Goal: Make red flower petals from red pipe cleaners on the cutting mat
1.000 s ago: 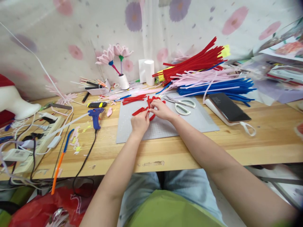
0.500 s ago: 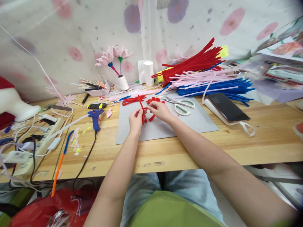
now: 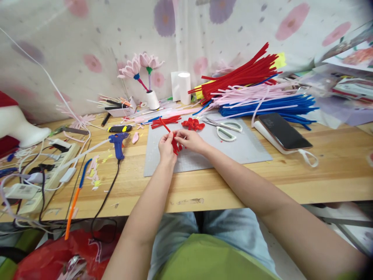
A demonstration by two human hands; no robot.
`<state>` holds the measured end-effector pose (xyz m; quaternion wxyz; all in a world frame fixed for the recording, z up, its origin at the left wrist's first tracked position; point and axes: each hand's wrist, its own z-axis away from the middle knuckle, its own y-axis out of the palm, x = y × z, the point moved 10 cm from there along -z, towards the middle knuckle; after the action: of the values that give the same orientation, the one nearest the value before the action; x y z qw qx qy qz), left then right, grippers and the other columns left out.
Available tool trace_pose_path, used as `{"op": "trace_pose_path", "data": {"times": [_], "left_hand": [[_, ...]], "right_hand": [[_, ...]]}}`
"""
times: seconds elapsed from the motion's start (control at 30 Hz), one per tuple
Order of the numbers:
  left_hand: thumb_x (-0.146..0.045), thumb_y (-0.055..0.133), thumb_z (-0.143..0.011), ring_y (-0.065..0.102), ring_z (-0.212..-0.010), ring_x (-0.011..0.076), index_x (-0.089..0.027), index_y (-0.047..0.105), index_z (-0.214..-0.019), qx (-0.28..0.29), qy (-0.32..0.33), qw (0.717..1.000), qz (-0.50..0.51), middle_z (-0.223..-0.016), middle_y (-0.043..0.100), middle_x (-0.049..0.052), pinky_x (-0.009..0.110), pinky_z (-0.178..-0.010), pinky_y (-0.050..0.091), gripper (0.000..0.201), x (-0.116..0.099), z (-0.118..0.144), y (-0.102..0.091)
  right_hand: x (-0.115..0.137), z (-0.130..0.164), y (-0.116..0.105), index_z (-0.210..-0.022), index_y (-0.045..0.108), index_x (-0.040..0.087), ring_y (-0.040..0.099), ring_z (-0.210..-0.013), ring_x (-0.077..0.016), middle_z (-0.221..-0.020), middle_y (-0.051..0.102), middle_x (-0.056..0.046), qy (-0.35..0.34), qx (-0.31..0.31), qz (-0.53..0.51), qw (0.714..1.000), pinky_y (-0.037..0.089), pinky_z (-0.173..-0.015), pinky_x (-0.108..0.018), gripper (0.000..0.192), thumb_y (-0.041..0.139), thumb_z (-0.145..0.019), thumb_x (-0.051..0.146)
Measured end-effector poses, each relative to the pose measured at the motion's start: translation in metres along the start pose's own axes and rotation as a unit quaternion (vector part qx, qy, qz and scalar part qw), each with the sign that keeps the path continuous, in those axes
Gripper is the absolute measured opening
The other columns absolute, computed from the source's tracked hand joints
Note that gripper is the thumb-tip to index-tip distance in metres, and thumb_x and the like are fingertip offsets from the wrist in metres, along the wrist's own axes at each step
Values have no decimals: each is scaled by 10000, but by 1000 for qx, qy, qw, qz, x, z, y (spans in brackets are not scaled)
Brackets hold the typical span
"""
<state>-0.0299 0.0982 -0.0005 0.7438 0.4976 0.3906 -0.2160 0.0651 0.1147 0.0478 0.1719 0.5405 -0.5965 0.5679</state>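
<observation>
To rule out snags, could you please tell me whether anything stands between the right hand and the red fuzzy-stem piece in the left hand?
Nothing visible does: the right hand is right at the red fuzzy-stem piece in the left hand; the pale-handled metal scissors lie farther right.

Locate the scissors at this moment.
In the head view, the scissors lie right of centre on the grey mat, between the curled red piece and the phone.

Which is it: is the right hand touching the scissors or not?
Apart. The head view plainly shows grey mat between the right hand and the scissors.
</observation>
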Motion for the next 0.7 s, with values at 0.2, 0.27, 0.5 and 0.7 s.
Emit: {"op": "trace_pose_path", "data": {"times": [0.2,0.27,0.5,0.7], "left_hand": [[-114,482,-796,635,-845,122,-135,534,-692,22,-33,996,81,-709,658,20,292,-858,461,118,1,0,6],[-101,481,-796,622,-910,130,-140,518,-695,29,-31,994,98,-733,662,16,311,-889,450,115,-1,-1,7],[-86,473,-797,599,-983,143,-142,479,-661,37,-24,992,119,-766,669,24,357,-935,416,147,-1,-2,7],[-54,453,-803,595,-993,140,-137,463,-659,-16,-31,993,110,-859,668,33,328,-914,439,166,-3,-3,-2]], "right_hand": [[1,0,2,-723,585,165,468,-585,-101,-628,562,2,-7,-10,51,999,336,-588,-230,226,498,-776,367],[2,0,2,-714,603,163,474,-592,-105,-653,587,-8,-11,-12,47,999,336,-588,-233,236,522,-763,379],[-8,2,7,-748,657,147,516,-600,-101,-666,618,-7,40,-15,-14,999,360,-592,-224,156,544,-723,252],[-19,4,26,-663,608,119,469,-476,-76,-521,537,25,146,64,-237,959,383,-519,-223,142,614,-639,259]]}}
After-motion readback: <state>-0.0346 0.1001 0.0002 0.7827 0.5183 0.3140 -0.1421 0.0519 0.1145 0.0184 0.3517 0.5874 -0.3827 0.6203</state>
